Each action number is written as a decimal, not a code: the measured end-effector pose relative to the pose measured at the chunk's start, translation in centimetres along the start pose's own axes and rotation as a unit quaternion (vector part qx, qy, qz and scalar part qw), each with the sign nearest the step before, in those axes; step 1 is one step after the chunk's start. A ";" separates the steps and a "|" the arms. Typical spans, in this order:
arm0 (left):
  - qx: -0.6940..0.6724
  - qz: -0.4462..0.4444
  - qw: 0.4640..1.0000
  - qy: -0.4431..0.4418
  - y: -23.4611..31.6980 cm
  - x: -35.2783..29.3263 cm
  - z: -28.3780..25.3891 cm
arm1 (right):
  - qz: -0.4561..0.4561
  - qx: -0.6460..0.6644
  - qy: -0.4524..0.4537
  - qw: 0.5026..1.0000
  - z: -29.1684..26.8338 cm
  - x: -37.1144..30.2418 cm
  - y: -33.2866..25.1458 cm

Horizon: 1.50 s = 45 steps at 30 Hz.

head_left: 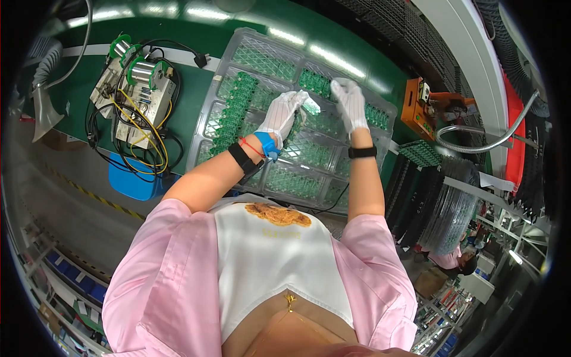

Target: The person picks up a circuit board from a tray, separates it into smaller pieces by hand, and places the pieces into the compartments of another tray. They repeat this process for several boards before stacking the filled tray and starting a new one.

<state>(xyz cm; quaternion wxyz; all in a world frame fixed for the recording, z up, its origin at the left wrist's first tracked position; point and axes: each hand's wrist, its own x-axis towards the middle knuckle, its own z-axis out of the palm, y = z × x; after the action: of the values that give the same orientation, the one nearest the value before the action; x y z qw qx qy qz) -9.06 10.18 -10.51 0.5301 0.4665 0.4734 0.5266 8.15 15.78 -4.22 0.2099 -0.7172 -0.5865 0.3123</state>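
Observation:
Both my hands wear white gloves and hover over a clear plastic compartment tray (pixel 205 122) filled with small green circuit boards. Between the closed fingertips of my left hand (pixel 281 113) is a small pale-green piece that looks like a circuit board (pixel 310 106), catching the light. My right hand (pixel 350 102) is apart from the left, beside a row of upright green boards (pixel 315 82) in a far compartment; its fingers are slightly blurred and whatever they touch is hidden. A blue wrist strap (pixel 269 145) circles my left wrist, and black bands sit on both forearms.
Left of the tray stand solder wire spools (pixel 146 72) on a metal unit with tangled cables, above a blue bin (pixel 131 178). An orange device (pixel 419 107) and a flexible metal hose (pixel 488 146) are at the right. Stacked clear trays (pixel 449 208) stand lower right, near another person.

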 end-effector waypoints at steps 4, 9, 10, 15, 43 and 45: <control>0.080 -0.008 0.996 -0.048 -1.2 0.2 0.5 | -0.069 0.130 -0.105 0.983 0.8 -3.3 -0.8; 0.033 -0.095 0.992 0.073 -1.7 0.3 1.2 | -0.094 -0.083 0.069 0.990 -0.5 2.0 3.8; 0.047 -0.083 0.991 0.096 -1.7 0.5 1.4 | -0.043 -0.074 0.072 0.994 -0.2 2.7 5.3; 0.161 -0.031 0.976 0.146 -1.5 0.9 1.2 | -0.030 -0.203 0.161 0.965 0.7 4.2 8.4; 0.284 0.404 0.840 -0.223 3.1 0.0 -4.9 | 0.051 0.597 -0.145 0.788 1.1 -7.7 -1.1; 0.304 0.427 0.833 -0.179 3.8 -0.2 -4.9 | 0.128 0.482 0.025 0.866 1.6 -8.0 -2.4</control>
<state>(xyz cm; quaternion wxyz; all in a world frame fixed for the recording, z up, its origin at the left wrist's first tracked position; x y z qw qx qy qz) -14.32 10.01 -7.33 0.1594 0.8460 0.2606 0.4370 4.44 8.44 -2.12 0.5020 -0.6034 -0.2603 0.5623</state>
